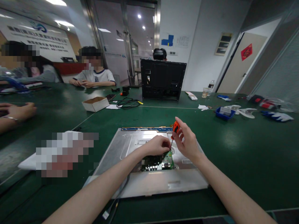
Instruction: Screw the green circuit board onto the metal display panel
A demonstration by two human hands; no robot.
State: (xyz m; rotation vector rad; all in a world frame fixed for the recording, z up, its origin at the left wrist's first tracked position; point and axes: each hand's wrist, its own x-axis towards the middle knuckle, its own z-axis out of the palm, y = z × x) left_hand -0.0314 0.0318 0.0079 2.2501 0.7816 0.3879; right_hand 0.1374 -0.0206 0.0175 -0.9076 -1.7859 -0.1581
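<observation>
Orange-black screwdriver (176, 127) gripped by right hand (188, 143); left hand (157, 145) (hold unclear) near green circuit board (161, 161).

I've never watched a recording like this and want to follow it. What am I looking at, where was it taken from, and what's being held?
There is no machine here: you see a person's two bare hands. The single picture comes from a camera worn on that person's head, looking forward and down. The right hand holds an orange-and-black screwdriver, its thin shaft pointing down toward a green circuit board. The left hand is bent close to the tip; whether its fingers pinch anything is hidden. The board sits on a flat silver metal panel, which lies on a dark green table. Farther off are a large black upright panel, an open white cardboard box and a small blue plastic tray.
</observation>
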